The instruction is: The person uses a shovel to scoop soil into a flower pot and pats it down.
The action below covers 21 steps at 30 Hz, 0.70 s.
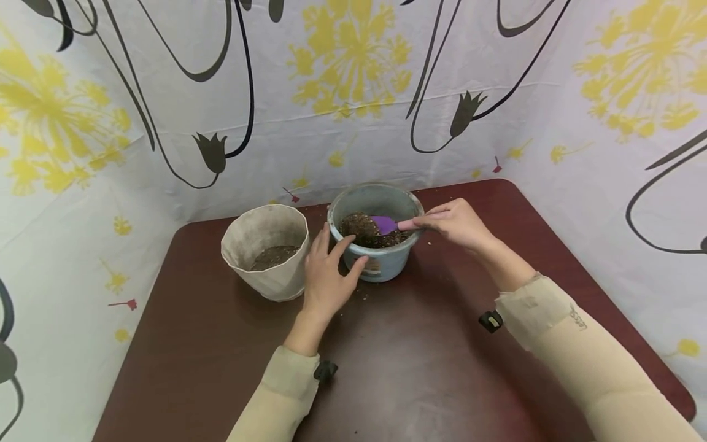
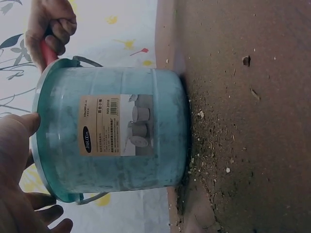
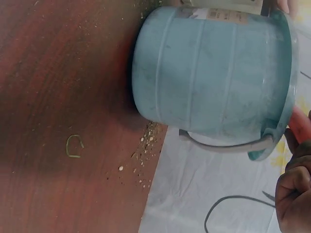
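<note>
A light-blue bucket (image 1: 386, 261) with soil (image 1: 389, 239) inside stands on the table. My left hand (image 1: 329, 273) is at its near-left rim, index finger over the edge and thumb against the outside, the other fingers spread along the side. My right hand (image 1: 461, 227) grips the pink handle (image 1: 413, 224) of a small trowel (image 1: 385, 224) with a purple blade. The blade reaches down inside the bucket, its tip at a mound of soil. In the right wrist view the right hand (image 3: 296, 187) sits just beyond the bucket rim (image 3: 293, 63).
Left of the bucket stands a white faceted pot (image 1: 270, 285) with a little soil at its bottom. Crumbs of soil (image 2: 204, 145) lie around the bucket's base on the dark red table (image 1: 409, 356). A patterned cloth (image 1: 386, 147) hangs behind the table. The bucket's handle (image 3: 228, 145) hangs down.
</note>
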### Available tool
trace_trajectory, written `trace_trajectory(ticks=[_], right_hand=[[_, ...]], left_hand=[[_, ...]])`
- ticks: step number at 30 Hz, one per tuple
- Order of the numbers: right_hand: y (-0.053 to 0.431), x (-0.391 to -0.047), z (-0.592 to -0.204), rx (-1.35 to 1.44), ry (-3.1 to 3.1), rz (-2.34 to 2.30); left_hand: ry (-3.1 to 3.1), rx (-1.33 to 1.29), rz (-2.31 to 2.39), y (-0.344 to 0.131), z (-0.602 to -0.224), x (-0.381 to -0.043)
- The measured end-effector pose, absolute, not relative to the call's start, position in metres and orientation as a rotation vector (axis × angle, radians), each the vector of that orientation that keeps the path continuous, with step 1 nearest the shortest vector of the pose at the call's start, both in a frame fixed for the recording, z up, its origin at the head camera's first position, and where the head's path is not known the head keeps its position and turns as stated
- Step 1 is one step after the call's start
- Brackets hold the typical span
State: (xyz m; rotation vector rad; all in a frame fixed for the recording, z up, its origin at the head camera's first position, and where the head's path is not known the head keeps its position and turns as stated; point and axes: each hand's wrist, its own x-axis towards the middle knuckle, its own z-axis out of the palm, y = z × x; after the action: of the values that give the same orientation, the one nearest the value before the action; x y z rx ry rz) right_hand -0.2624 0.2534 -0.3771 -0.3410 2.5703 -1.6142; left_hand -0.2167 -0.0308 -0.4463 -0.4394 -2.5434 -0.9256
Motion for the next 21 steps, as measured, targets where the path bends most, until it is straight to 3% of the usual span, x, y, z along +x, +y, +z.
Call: trace_trajectory(ticks=[21], right_hand=[[0.281, -0.238, -0.375, -0.091, 2.823, -1.486]], left_hand=[[-2.578, -0.449, -0.914, -0.034, -0.442, -0.217]])
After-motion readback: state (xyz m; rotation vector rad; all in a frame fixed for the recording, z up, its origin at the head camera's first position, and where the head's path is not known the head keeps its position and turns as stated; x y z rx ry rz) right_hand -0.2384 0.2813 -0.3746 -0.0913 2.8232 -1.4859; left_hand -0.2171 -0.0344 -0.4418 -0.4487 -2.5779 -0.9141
